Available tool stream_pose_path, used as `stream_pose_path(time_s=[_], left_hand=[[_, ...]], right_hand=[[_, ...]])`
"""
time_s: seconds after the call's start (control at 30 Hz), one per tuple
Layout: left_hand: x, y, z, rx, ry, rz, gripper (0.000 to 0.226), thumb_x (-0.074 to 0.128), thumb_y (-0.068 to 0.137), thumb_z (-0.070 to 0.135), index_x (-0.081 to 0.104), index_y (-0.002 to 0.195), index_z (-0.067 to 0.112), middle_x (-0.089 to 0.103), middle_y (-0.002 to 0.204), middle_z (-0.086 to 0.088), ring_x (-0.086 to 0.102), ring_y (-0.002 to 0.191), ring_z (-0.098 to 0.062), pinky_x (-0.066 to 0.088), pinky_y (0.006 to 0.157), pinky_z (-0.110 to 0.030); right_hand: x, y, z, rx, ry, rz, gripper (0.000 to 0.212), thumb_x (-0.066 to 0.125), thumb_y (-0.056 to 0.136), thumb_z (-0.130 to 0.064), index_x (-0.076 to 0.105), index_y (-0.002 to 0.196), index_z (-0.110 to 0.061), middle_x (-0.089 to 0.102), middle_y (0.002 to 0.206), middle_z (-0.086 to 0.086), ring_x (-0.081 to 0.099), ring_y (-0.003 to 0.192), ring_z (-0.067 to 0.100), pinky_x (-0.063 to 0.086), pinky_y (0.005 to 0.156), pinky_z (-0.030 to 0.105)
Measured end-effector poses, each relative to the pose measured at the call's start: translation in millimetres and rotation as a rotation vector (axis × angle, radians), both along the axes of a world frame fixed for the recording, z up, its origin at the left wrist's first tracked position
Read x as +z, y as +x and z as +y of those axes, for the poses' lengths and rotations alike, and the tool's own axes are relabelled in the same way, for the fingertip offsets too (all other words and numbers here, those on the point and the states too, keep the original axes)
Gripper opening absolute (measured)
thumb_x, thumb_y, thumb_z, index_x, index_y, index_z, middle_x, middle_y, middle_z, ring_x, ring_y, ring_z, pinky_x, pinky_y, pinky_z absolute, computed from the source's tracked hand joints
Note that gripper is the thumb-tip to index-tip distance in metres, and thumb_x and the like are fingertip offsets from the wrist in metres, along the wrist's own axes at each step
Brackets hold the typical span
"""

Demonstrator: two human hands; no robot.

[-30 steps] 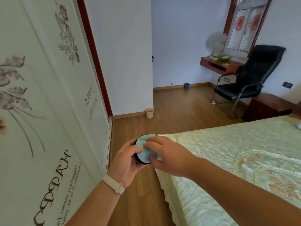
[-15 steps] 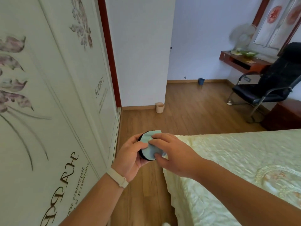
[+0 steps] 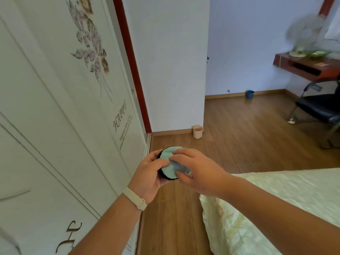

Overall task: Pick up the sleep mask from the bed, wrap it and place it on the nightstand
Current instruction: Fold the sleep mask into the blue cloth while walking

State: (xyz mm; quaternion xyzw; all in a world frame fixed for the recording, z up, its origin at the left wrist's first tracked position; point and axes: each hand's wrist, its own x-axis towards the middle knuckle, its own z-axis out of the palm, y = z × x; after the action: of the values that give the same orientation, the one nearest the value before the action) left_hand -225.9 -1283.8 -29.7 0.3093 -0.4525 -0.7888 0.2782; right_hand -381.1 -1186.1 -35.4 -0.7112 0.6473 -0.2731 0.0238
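Note:
The sleep mask (image 3: 168, 166) is light blue-green with a black edge and is rolled into a round bundle. I hold it in the air over the wooden floor, between the wardrobe and the bed. My left hand (image 3: 150, 174) cups it from the left and below. Fingers and thumb of my right hand (image 3: 196, 171) pinch it from the right, covering part of the roll. The bed (image 3: 272, 205) with its pale green cover lies at the lower right. No nightstand is in view.
A white wardrobe (image 3: 60, 126) with flower prints fills the left. A small beige bin (image 3: 197, 131) and a blue bin (image 3: 249, 94) stand on the wooden floor. A black chair (image 3: 320, 109) and a red-brown wall shelf (image 3: 309, 66) with a fan are at the right.
The view has turned left: bed, chair and shelf slid to the right and the red-brown cabinet beside the bed left the frame. Both hands keep hold of the rolled mask.

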Motion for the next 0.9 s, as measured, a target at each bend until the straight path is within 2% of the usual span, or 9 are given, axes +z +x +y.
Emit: stream_pose_path(time_s=[0.27, 0.5, 0.63, 0.77, 0.9], left_hand=[[5.2, -42.7, -61.8, 0.029, 0.009, 0.018, 0.033, 0.058, 0.086, 0.001, 0.064, 0.117, 0.008, 0.067, 0.115, -0.021, 0.071, 0.094, -0.032, 0.058, 0.066, -0.038], [-10.0, -85.6, -127.4, 0.01, 0.009, -0.005, 0.031, 0.061, 0.085, 0.004, 0.066, 0.115, 0.011, 0.065, 0.118, -0.021, 0.069, 0.097, -0.034, 0.058, 0.067, -0.039], [-23.7, -118.0, -180.9, -0.023, 0.025, -0.014, 0.03, 0.06, 0.087, 0.004, 0.067, 0.115, 0.013, 0.065, 0.119, -0.02, 0.07, 0.098, -0.033, 0.058, 0.068, -0.039], [-30.0, -150.7, -249.1, -0.048, 0.058, -0.009, 0.032, 0.058, 0.09, 0.004, 0.063, 0.12, 0.012, 0.063, 0.123, -0.021, 0.065, 0.107, -0.038, 0.057, 0.073, -0.043], [-31.6, -175.7, -320.9, -0.058, 0.096, 0.016, 0.032, 0.057, 0.09, 0.003, 0.063, 0.121, 0.011, 0.063, 0.124, -0.021, 0.065, 0.109, -0.038, 0.057, 0.074, -0.043]], right_hand=[[7.6, -47.4, -65.1, 0.06, 0.006, 0.021, 0.042, 0.05, 0.091, -0.04, 0.042, 0.131, -0.034, 0.047, 0.135, -0.01, 0.04, 0.122, 0.01, 0.03, 0.098, 0.022], [-8.1, -87.5, -126.3, 0.031, 0.023, 0.005, 0.042, 0.053, 0.091, -0.039, 0.041, 0.131, -0.034, 0.047, 0.136, -0.01, 0.041, 0.123, 0.01, 0.034, 0.099, 0.026], [-18.8, -115.7, -172.9, -0.014, 0.044, 0.008, 0.041, 0.055, 0.091, -0.037, 0.043, 0.131, -0.033, 0.047, 0.136, -0.009, 0.04, 0.123, 0.01, 0.033, 0.098, 0.023], [-20.2, -143.3, -239.2, -0.05, 0.071, 0.011, 0.043, 0.057, 0.091, -0.035, 0.043, 0.132, -0.032, 0.047, 0.138, -0.008, 0.041, 0.125, 0.014, 0.037, 0.1, 0.029], [-14.3, -168.1, -310.6, -0.051, 0.123, 0.06, 0.043, 0.055, 0.091, -0.036, 0.042, 0.132, -0.031, 0.046, 0.138, -0.006, 0.042, 0.125, 0.016, 0.04, 0.102, 0.034]])
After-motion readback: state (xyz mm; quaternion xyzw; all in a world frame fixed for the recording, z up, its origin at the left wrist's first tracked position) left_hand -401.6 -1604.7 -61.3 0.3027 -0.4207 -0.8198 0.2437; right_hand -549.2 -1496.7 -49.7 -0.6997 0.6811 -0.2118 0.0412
